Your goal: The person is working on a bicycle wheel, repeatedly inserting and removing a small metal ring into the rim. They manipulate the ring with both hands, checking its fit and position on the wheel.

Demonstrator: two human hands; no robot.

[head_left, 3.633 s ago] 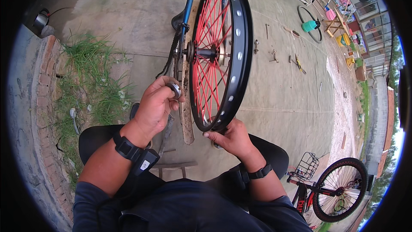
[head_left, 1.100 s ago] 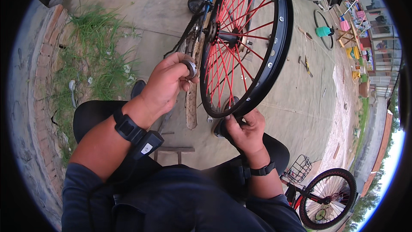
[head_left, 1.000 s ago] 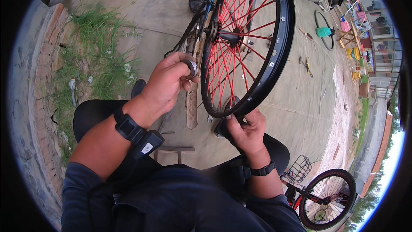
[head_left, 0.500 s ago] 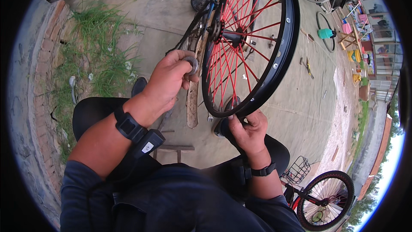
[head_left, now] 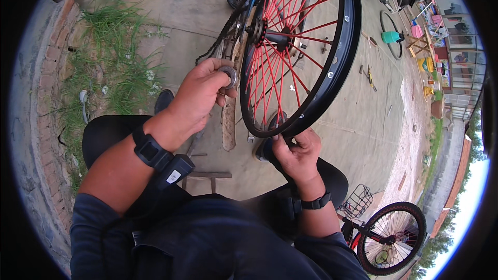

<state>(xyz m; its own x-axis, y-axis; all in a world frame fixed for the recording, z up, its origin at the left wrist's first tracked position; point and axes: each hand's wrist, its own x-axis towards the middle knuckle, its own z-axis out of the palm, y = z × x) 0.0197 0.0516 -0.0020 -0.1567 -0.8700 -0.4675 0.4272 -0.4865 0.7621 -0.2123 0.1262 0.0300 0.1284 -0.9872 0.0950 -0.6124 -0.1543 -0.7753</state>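
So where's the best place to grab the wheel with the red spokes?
Probably by the near end of its black rim, coming from the near side, where the right hand is. The hoop looks slim enough to pinch there, and that end sticks out well away from the chain and the hub.

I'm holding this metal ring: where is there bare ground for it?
One patch lies between the wheel, pliers and right knee. Another lies between the grass and chain. It's crowded around the left hand: chain, rusty bar and wheel sit close.
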